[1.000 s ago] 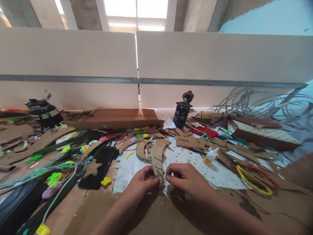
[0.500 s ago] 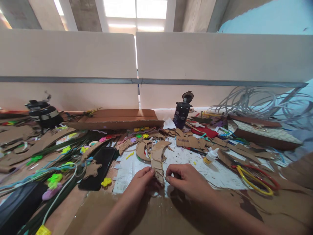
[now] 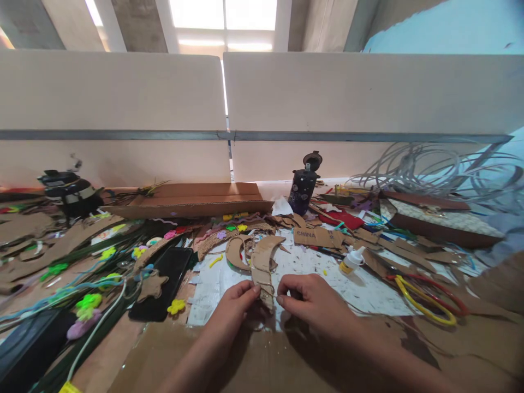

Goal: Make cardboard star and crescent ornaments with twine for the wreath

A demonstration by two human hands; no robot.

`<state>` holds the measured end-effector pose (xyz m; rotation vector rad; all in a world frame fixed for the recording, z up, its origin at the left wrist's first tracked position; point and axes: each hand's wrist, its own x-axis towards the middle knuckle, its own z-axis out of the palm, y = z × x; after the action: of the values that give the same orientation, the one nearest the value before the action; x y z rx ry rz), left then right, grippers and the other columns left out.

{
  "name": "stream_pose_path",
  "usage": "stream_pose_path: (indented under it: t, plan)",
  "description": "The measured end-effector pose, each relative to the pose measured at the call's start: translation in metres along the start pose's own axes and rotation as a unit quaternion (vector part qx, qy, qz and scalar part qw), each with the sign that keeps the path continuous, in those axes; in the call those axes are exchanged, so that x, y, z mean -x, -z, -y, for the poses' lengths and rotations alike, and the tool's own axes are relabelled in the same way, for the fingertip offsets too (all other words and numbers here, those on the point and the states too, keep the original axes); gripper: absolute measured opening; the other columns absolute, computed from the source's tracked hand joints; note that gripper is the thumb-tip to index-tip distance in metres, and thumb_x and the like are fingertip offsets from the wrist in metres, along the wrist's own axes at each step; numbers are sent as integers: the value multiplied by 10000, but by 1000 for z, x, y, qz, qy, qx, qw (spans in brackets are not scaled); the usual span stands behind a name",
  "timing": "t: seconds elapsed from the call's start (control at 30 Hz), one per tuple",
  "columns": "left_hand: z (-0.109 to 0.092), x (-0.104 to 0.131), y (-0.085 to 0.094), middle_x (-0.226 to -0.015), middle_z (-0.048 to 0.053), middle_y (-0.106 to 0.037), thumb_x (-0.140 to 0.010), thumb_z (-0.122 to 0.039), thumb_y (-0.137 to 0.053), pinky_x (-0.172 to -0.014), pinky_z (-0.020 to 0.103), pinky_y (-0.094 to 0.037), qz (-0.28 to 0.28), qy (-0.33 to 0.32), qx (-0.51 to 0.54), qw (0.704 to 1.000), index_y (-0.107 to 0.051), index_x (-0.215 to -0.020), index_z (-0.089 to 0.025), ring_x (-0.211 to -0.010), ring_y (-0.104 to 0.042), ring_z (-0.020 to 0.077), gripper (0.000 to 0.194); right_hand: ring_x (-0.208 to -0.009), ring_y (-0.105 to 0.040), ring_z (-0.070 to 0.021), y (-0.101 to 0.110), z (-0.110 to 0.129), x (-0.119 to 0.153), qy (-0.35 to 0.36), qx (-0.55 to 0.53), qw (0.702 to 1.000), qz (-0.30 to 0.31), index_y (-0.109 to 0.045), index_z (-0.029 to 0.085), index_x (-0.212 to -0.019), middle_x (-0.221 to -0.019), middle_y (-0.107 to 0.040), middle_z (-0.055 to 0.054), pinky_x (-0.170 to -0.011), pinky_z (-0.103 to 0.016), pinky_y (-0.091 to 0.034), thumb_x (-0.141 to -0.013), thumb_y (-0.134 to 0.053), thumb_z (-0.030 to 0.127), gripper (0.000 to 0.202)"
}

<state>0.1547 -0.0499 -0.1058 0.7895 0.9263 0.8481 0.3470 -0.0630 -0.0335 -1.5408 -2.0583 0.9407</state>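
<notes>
A curved, crescent-shaped cardboard piece (image 3: 262,261) stands tilted over the white work surface, its tip pointing up and right. Near its lower end, my left hand (image 3: 238,301) is closed on it, thumb on the front face. Thin brown twine (image 3: 267,287) wraps around that lower part. Just to the right, my right hand (image 3: 310,296) is closed in a pinch beside the wrapped edge, apparently on the twine; its fingertips partly hide the strand. Behind the crescent lies another curved cardboard piece (image 3: 234,254).
A small glue bottle (image 3: 351,262) stands right of my hands, with yellow-and-red-handled scissors (image 3: 426,300) beyond. At left lie a black phone (image 3: 161,286), a cardboard star (image 3: 152,286) and fuzzy flowers (image 3: 88,305). A dark bottle (image 3: 303,191) with its lid up stands behind.
The view has shifted slightly, so the table things sit a little further left. Both hands keep almost the same place and grip on the crescent and twine.
</notes>
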Motion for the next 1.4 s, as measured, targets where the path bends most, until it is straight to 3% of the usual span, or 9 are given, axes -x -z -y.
stream_pose_path:
  t: [0.4, 0.6, 0.93, 1.4]
  plan:
    - [-3, 9, -8, -671, 46, -695, -705, -324, -817, -589, 240, -455, -38, -7, 44, 998, -715, -789, -138, -582, -619, 140, 228, -708, -606, -153, 2, 4, 3, -8, 22, 1000, 12, -732, 181, -779, -733, -708, 5, -626, -242, -354, -813, -611, 123, 139]
    - [-4, 11, -12, -611, 26, -641, -715, -316, -817, -505, 214, -329, -37, -6, 46, 998, -701, -750, -139, -514, -521, 101, 214, -734, -628, -151, 4, 4, 3, 8, 25, 1000, 1, -742, 208, -855, -774, -730, 11, -654, -233, -368, -845, -637, 120, 137]
    - [-1, 8, -8, -627, 37, -659, -683, -314, -833, -578, 237, -384, -22, 13, 22, 999, -706, -730, -147, -573, -574, 132, 215, -774, -646, -140, 0, 3, 4, 45, 15, 999, -1, -760, 222, -887, -820, -740, 19, -712, -228, -393, -863, -629, 95, 184]
    - [0, 12, -8, -653, 19, -635, -714, -316, -826, -586, 234, -371, -27, 4, 42, 999, -709, -764, -147, -582, -541, 114, 212, -709, -596, -138, -5, 3, 1, 27, 24, 999, -25, -708, 192, -855, -757, -685, 20, -662, -243, -364, -852, -650, 64, 141]
